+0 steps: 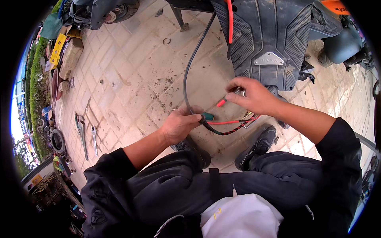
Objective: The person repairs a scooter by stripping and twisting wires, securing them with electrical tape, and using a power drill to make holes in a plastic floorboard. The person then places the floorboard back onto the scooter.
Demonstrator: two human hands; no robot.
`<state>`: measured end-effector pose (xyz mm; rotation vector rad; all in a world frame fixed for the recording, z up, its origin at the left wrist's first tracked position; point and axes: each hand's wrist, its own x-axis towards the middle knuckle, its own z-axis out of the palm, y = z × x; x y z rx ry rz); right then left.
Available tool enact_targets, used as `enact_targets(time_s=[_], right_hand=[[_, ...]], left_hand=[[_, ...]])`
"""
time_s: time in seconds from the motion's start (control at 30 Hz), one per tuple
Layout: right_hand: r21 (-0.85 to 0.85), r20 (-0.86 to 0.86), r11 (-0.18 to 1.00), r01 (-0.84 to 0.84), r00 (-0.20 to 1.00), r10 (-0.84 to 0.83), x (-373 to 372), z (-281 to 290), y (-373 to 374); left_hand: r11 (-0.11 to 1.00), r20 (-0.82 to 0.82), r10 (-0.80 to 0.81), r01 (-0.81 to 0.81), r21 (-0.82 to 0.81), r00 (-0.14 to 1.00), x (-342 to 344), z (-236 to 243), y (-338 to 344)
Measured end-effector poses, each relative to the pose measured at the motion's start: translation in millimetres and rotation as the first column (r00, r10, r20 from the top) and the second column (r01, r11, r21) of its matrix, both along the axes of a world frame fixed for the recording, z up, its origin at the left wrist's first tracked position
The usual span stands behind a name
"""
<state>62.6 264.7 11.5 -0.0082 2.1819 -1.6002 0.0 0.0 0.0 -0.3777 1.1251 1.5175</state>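
My left hand point(178, 123) pinches a black cable point(185, 75) between thumb and fingers, low in front of my knees. The cable runs up from there in a curve to the scooter's dark footboard point(274, 35). Past my hand, a black sleeve with red marks point(230, 131) bends to the right, beside a red cable point(226, 122). My right hand point(256, 96) is raised to the right, fingers curled together; what they hold, if anything, is hidden. Just below its fingertips shows a small red-tipped piece point(221, 103). A green handle-like thing point(207, 116) lies beside my left fingers.
An adjustable pipe wrench point(81, 135) and a spanner point(94, 141) lie on the paving at left. Farther left are a small tyre point(57, 141), a stone block point(71, 57) and a yellow level point(58, 48). A red cable point(230, 22) hangs over the footboard. My shoes flank the cables.
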Motion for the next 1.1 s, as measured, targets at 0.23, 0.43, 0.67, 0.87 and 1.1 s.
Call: enact_targets(time_s=[0.23,0.43,0.67,0.87,1.1], right_hand=[[-0.456,0.387,0.885,0.096,0.916,0.101,4,-33,-65],[-0.331,0.209,0.84,0.43,0.902,-0.379,6,-13,-137],[-0.131,-0.17,0.963,0.237,0.951,-0.257,-30,21,-72],[-0.48,0.063,0.789,0.385,0.912,-0.406,-46,49,-80],[-0.428,0.139,0.809,0.403,0.914,-0.382,-56,36,-93]], left_hand=[[0.942,-0.196,0.317,-0.285,0.176,0.928,-19,20,2],[0.993,-0.399,0.074,-0.104,-0.055,0.914,-12,31,-6],[0.988,-0.582,0.131,-0.061,0.14,0.802,-21,28,-17],[0.948,-0.361,0.196,-0.082,0.307,0.912,-27,52,-20],[0.96,-0.382,0.207,-0.113,0.255,0.901,-23,49,-22]])
